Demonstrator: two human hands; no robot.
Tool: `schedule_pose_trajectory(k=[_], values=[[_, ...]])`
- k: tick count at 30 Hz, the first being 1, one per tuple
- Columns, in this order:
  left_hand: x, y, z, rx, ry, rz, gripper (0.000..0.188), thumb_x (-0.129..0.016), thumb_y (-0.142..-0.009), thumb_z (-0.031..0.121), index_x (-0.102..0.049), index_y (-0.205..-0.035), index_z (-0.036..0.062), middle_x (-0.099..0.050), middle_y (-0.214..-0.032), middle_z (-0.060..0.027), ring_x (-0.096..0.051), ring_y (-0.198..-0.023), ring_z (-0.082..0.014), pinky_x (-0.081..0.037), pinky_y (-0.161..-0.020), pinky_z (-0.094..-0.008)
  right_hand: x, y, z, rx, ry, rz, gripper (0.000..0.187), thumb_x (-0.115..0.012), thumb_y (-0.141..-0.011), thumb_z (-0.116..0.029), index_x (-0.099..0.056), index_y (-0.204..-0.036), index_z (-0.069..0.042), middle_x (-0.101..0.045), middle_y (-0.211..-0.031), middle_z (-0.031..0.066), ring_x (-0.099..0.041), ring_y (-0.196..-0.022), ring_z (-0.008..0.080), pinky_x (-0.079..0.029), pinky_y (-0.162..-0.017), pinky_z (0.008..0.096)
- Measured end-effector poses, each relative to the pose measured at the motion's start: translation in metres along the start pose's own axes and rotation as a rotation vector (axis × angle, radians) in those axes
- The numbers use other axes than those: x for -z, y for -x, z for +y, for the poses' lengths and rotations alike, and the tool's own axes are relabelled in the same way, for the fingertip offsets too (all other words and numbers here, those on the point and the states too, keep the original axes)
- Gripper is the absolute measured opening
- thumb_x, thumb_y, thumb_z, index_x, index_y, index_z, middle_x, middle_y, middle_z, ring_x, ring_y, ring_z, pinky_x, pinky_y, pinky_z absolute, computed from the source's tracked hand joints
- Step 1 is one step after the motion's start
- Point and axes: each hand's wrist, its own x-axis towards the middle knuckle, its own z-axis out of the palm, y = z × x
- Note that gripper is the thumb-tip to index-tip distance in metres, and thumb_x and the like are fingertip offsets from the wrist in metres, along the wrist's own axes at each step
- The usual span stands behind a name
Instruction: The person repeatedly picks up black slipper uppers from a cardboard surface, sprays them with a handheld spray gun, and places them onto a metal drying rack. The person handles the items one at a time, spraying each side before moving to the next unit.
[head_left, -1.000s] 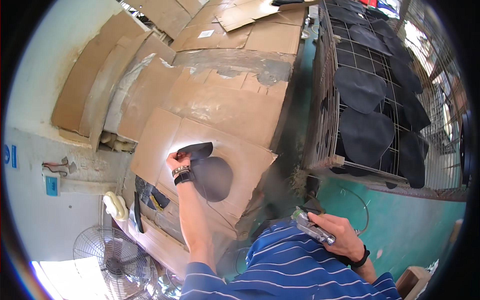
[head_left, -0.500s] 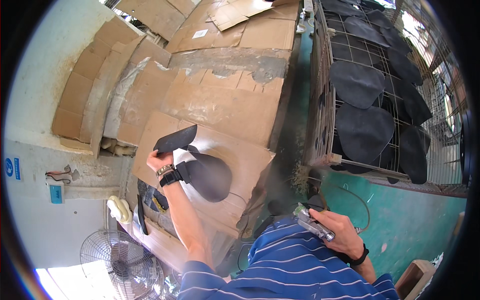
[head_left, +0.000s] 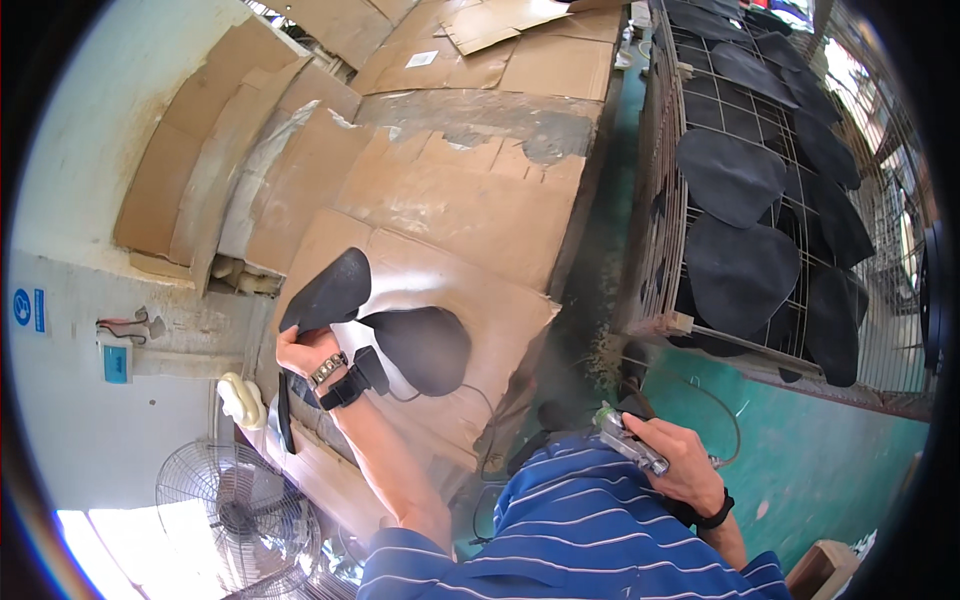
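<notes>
A flat black piece is up over the counter, its low edge pinched by the left hand. A dark round piece lies beside it on brown cardboard, which covers most of the counter. The right hand holds a silver spray gun. A wire rack with more black pieces stands right, by the green floor. A round fan is near the pale wall.
</notes>
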Motion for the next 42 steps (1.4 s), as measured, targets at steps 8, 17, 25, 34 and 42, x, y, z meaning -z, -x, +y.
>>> schedule_pose_trajectory(k=[8, 17, 25, 34, 42], values=[[-0.046, 0.053, 0.044, -0.155, -0.061, -0.105, 0.026, -0.056, -0.071, 0.004, -0.064, -0.095, -0.0022, -0.067, -0.103, -0.0170, -0.067, -0.097, -0.0347, -0.056, -0.091, -0.0456, -0.010, -0.001, 0.005, 0.007, -0.014, -0.020, 0.076, -0.073, -0.066, 0.005, -0.059, -0.140, -0.006, -0.069, -0.103, 0.0158, -0.068, -0.091, 0.0373, -0.055, -0.076, 0.0425], [-0.104, 0.093, -0.020, 0.272, -0.124, -0.500, 0.040, -0.058, -0.077, 0.010, -0.064, -0.112, -0.0094, -0.069, -0.116, -0.0196, -0.067, -0.110, -0.0358, -0.053, -0.101, -0.0465, -0.002, 0.015, 0.022, -0.111, 0.018, -0.037, 0.078, -0.065, -0.071, 0.000, -0.051, -0.147, -0.010, -0.067, -0.108, 0.0113, -0.068, -0.098, 0.0351, -0.058, -0.082, 0.0439], [-0.260, 0.164, -0.186, 0.623, -0.169, -0.768, 0.029, -0.057, -0.078, 0.010, -0.068, -0.100, -0.0041, -0.075, -0.105, -0.0168, -0.072, -0.098, -0.0345, -0.057, -0.096, -0.0477, 0.024, 0.038, 0.060, -0.233, -0.019, 0.091, 0.079, -0.064, -0.072, -0.001, -0.049, -0.149, -0.011, -0.066, -0.109, 0.0120, -0.068, -0.097, 0.0354, -0.057, -0.081, 0.0447], [-0.467, 0.281, -0.380, 0.987, -0.162, -1.173, 0.042, -0.056, -0.080, 0.013, -0.065, -0.116, -0.0065, -0.072, -0.116, -0.0203, -0.070, -0.102, -0.0362, -0.055, -0.099, -0.0489, 0.065, 0.057, 0.082, -0.400, -0.031, 0.302, 0.072, -0.066, -0.077, -0.002, -0.054, -0.147, -0.013, -0.065, -0.097, 0.0124, -0.066, -0.081, 0.0365, -0.054, -0.072, 0.0440], [-0.499, 0.288, -0.545, 1.117, -0.293, -1.117, 0.026, -0.053, -0.079, 0.011, -0.064, -0.097, -0.0035, -0.072, -0.106, -0.0201, -0.069, -0.098, -0.0381, -0.054, -0.097, -0.0517, 0.079, 0.075, 0.102, -0.530, -0.120, 0.429, 0.053, -0.066, -0.085, -0.007, -0.061, -0.138, -0.008, -0.068, -0.102, 0.0162, -0.068, -0.089, 0.0369, -0.055, -0.078, 0.0435]])
